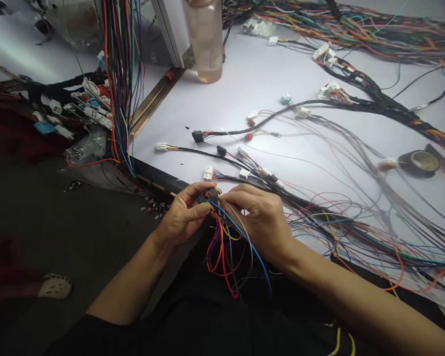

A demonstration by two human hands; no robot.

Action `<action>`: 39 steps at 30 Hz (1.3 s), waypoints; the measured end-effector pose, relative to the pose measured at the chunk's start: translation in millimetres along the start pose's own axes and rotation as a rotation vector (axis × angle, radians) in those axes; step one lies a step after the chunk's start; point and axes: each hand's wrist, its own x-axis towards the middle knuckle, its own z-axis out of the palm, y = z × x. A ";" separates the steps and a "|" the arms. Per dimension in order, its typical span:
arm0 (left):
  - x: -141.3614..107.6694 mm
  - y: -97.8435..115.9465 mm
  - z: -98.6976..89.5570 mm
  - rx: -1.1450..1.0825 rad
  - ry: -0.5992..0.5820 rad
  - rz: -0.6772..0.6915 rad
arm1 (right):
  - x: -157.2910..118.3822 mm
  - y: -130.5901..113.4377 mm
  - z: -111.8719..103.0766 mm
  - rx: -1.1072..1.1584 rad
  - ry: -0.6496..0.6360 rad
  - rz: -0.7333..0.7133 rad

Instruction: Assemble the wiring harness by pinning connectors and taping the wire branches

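Head view, lower centre of frame: left hand [183, 215] pinches a small black plastic connector with a red latch [208, 195] at the white worktop [244, 84] edge. Right hand [261, 217] grips the coloured loose wires [226, 247] trailing from it. Black tape roll [419, 162] at right; clear plastic bottle [204, 39] at top centre.

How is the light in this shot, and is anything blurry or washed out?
Head view: the white table is brightly and evenly lit, slightly washed out near the top; the floor at left is dark. The plastic bottle and hanging wires look soft, as do the far harnesses. The left hand, right hand and black connector are reasonably sharp.
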 end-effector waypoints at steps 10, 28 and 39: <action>9.8 22.9 -13.3 -0.116 0.022 0.179 | 72.8 30.5 -37.3 -0.414 0.175 -0.053; 15.5 30.0 -1.6 -0.132 -0.092 0.193 | 60.0 6.4 -26.6 -0.096 -0.041 -0.031; 8.3 24.0 1.9 -0.124 -0.145 0.196 | 43.8 6.1 -20.3 -0.030 0.108 -0.274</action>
